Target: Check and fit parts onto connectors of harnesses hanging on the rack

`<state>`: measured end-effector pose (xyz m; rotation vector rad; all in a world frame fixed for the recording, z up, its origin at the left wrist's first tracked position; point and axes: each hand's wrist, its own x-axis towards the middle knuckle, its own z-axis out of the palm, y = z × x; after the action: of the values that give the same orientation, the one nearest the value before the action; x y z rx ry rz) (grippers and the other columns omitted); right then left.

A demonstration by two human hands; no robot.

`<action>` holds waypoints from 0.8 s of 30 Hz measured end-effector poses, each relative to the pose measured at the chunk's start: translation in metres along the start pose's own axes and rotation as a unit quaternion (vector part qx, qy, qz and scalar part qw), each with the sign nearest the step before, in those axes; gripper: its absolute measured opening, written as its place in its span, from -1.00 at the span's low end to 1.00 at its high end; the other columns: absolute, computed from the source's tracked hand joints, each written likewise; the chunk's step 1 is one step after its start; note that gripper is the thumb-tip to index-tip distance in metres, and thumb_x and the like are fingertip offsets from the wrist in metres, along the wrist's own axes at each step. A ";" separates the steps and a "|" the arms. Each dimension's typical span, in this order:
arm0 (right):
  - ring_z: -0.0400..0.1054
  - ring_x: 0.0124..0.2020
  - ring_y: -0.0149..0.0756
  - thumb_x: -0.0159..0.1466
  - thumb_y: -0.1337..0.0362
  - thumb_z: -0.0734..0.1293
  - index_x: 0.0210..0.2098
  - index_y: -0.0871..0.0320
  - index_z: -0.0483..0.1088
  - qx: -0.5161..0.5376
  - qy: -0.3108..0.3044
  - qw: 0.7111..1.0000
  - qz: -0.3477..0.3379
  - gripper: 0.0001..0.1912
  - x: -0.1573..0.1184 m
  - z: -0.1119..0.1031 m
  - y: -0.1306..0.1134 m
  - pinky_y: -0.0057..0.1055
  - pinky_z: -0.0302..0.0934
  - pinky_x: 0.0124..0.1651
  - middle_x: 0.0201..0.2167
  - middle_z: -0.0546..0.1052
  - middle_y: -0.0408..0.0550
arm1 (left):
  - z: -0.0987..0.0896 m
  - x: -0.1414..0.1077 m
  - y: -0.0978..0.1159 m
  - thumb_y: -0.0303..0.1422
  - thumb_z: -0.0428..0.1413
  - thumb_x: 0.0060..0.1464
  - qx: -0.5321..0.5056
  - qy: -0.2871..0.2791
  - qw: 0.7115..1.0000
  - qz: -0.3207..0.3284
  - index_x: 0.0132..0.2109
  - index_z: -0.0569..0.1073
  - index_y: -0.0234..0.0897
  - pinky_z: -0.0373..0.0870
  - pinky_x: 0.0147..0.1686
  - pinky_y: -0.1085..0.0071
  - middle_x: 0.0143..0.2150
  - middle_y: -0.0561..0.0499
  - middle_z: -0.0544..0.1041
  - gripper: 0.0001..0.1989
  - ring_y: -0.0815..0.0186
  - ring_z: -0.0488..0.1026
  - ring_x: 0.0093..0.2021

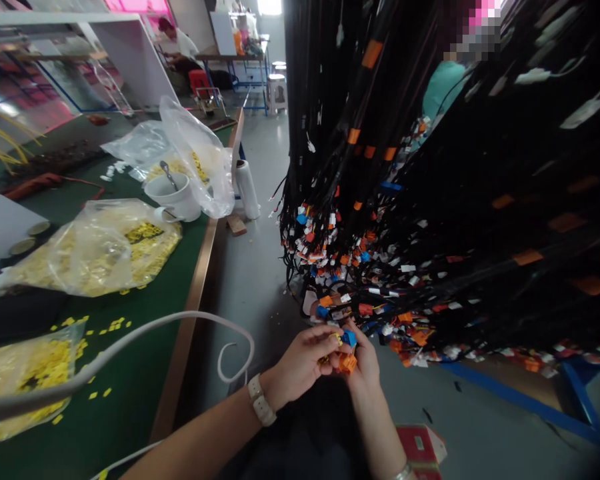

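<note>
In the head view my left hand (300, 363), with a light strap on its wrist, is closed, its thumb and finger pinching a small yellow piece (338, 339). My right hand (367, 363) is closed around connectors: a blue connector (349, 338) and an orange connector (347, 363) show between the two hands. The yellow piece is close against the blue connector; whether they touch I cannot tell. Just beyond the hands hangs a dense mass of black wire harnesses (350, 167), their ends carrying many white, orange, blue and red connectors.
On the green table (145, 333) at left lie bags of small yellow pieces (100, 257) and a white cup (173, 197) holding a spoon. A pale hose (155, 337) crosses the table edge. A red box (420, 447) sits on the floor. Another person (180, 47) sits far back.
</note>
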<state>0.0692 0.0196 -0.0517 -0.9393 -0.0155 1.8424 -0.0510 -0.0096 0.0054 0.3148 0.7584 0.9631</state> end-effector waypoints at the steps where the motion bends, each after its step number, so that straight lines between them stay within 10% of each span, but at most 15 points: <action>1: 0.32 -0.71 -0.43 0.01 0.28 0.46 -0.52 0.17 0.31 -0.001 0.001 1.000 0.008 -0.78 0.000 0.001 0.000 -0.51 0.25 -0.66 -0.67 0.44 -0.24 | -0.001 0.000 0.001 -0.29 0.28 -0.11 0.006 0.004 1.000 0.000 -0.16 0.47 -0.37 0.14 -0.51 0.55 -0.33 -0.10 0.52 -0.65 0.52 0.30 -0.52; 15: 0.36 -0.65 -0.43 0.05 0.32 0.43 -0.54 0.16 0.31 0.055 0.088 0.994 0.026 -0.81 0.004 0.008 -0.001 -0.48 0.30 -0.54 -0.66 0.46 -0.25 | -0.010 0.003 0.017 -0.24 0.28 -0.16 0.154 0.057 0.986 0.022 -0.27 0.53 -0.43 -0.02 -0.59 0.56 -0.52 0.03 0.35 -0.66 0.51 0.22 -0.53; 24: 0.40 -0.59 -0.36 0.02 0.30 0.44 -0.55 0.13 0.30 -0.006 0.010 1.000 0.001 -0.79 0.005 0.004 -0.001 -0.44 0.34 -0.53 -0.63 0.47 -0.23 | -0.011 0.004 0.015 -0.27 0.26 -0.17 0.223 0.106 0.968 0.040 -0.27 0.51 -0.43 0.00 -0.59 0.54 -0.53 0.05 0.35 -0.67 0.51 0.20 -0.56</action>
<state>0.0661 0.0255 -0.0513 -0.9668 -0.0129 1.8357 -0.0667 0.0009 0.0048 0.6442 1.1682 0.9042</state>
